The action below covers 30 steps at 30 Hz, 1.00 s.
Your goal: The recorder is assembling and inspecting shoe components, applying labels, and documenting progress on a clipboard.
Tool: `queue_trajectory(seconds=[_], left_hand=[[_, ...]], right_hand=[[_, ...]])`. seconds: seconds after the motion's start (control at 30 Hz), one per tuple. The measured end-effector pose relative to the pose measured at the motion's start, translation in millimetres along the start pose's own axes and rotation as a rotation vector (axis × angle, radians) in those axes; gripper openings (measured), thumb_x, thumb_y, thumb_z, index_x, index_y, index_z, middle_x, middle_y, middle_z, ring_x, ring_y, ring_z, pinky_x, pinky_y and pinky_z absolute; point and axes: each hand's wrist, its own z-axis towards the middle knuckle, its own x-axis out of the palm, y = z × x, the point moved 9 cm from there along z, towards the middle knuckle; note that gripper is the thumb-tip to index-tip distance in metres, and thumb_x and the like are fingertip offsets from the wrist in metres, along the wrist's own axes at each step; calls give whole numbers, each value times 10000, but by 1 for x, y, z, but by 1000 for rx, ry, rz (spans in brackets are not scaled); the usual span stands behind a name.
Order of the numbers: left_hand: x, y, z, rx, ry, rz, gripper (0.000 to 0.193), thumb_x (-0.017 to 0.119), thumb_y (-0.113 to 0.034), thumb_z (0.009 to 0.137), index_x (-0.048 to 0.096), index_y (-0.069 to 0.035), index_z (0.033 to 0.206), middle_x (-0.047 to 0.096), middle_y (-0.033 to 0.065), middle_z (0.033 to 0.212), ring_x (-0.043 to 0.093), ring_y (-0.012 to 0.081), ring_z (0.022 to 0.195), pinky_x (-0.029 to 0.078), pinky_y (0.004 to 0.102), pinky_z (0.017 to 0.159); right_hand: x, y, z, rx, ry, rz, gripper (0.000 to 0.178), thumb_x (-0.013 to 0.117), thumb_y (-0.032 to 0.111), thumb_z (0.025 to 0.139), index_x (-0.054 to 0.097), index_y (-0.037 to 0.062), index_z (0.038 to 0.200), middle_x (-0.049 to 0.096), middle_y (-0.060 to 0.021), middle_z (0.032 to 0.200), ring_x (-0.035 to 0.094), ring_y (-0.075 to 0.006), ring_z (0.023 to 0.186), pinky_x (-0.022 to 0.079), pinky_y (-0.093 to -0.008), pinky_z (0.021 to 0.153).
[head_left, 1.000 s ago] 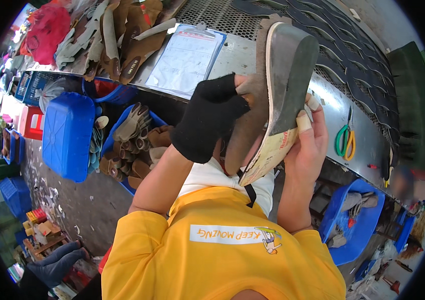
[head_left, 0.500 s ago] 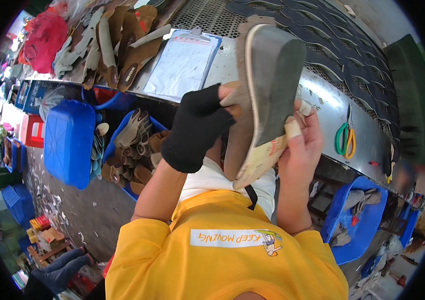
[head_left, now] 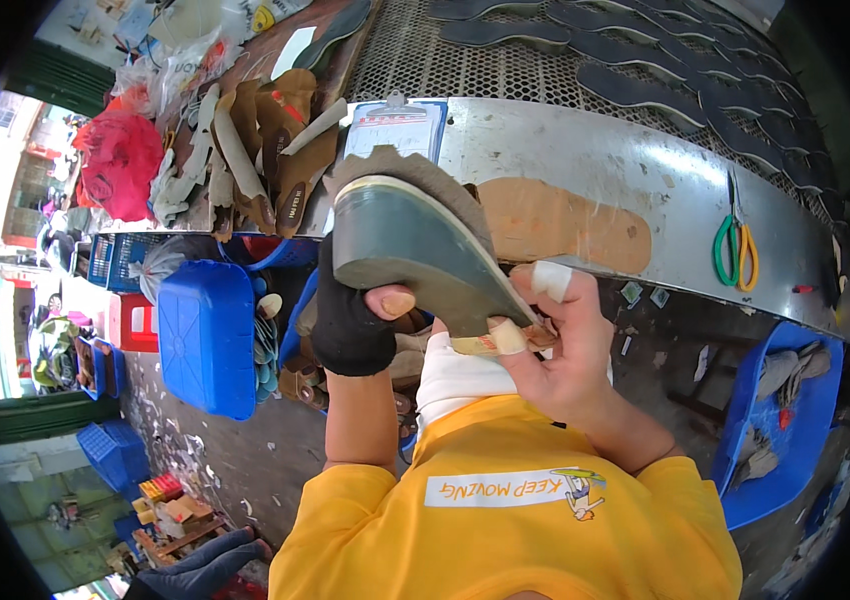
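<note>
A half-made shoe with a dark grey wedge sole (head_left: 415, 245) is held up between my hands, sole facing up. Brown suede with a ragged edge (head_left: 423, 195) sticks out along its far side. My left hand (head_left: 355, 325), in a black fingerless glove, grips it under the thick heel, thumb on the sole. White tape wraps fingertips of my right hand (head_left: 570, 350), which pinches the narrow toe end, where a pale printed strip (head_left: 475, 346) shows. Behind the shoe, a tan sole-shaped sheet (head_left: 565, 225) lies on the metal bench (head_left: 685, 210).
Scissors with green and yellow handles (head_left: 735, 255) lie on the bench, right. Dark soles (head_left: 640, 92) cover the mesh top at the back. A clipboard (head_left: 400, 125) and leather pieces (head_left: 265, 140) are at left. Blue tubs (head_left: 207, 340) stand below.
The shoe has swung from nearly upright to a slant, heel now left. My left hand shifted from the suede edge to the heel; my right stays at the toe end. The tan sheet now shows.
</note>
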Motion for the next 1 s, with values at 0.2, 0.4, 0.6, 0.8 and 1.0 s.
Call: queue_trajectory(seconds=[0.2, 0.4, 0.6, 0.8, 1.0], left_hand=[[-3, 2, -7, -30, -49, 44, 973, 868, -447, 527, 417, -25, 1279, 548, 101, 1178, 562, 243, 1061, 477, 399, 907], [5, 2, 2, 36, -71, 33, 883, 840, -467, 580, 472, 15, 1221, 595, 89, 1090, 590, 190, 979, 482, 325, 849], [30, -7, 21, -41, 27, -142, 593, 713, -334, 765, 499, -24, 1223, 591, 84, 1139, 586, 204, 1015, 475, 350, 887], [3, 24, 45, -119, -117, -180, 557, 602, -391, 839, 480, -29, 1245, 599, 98, 1118, 607, 213, 965, 490, 325, 861], [-39, 47, 40, -111, -258, -233, 490, 598, -373, 846, 504, -32, 1185, 604, 98, 1086, 596, 238, 978, 481, 359, 875]], right_hand=[[1, 6, 4, -6, 53, -8, 398, 662, 50, 789, 427, -50, 1095, 624, -202, 985, 661, -296, 903, 523, -314, 735], [-5, -9, 11, 126, 128, -5, 316, 665, 131, 807, 531, -7, 1058, 649, -122, 848, 656, -194, 771, 511, -278, 665], [-50, -83, 52, 271, -28, 495, 402, 562, 351, 895, 562, 17, 1120, 599, -61, 1073, 563, -138, 958, 456, -302, 825], [54, -115, -13, 653, 527, 1552, 493, 576, 416, 867, 528, 6, 1137, 553, -85, 1138, 509, -193, 1091, 405, -359, 943], [28, -115, -34, 524, 446, 1444, 482, 615, 258, 852, 467, -7, 1227, 546, -80, 1193, 535, -177, 1097, 419, -329, 941]])
